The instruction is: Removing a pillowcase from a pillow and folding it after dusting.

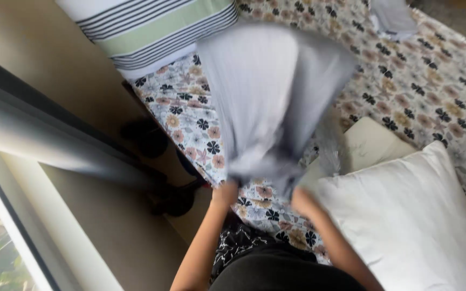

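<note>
Seen from above, over a bed spread with a floral-print sheet (432, 81) in cream, pink and black. Held up in mid-air: a pale grey, blurred fabric cover (268, 97), spreading wide away from the body and narrowing to a bunched lower edge at the hands. Left hand (225, 193) closed on the cover's bunched lower-left corner, fingers wrapped into the cloth. Right hand (302, 202) closed likewise on the lower-right corner, just beside the left. Both gripping from below, with the cover hanging above and beyond them, between the two forearms and the far end of the bed.

Lying just right of the right hand: a plump white pillow (411, 215), partly overlapping a flat cream cushion (370, 143). Resting at the head of the bed: a white pillow striped in green and dark grey (152, 27). Lying at the far right corner: a small folded grey cloth (392, 16).
</note>
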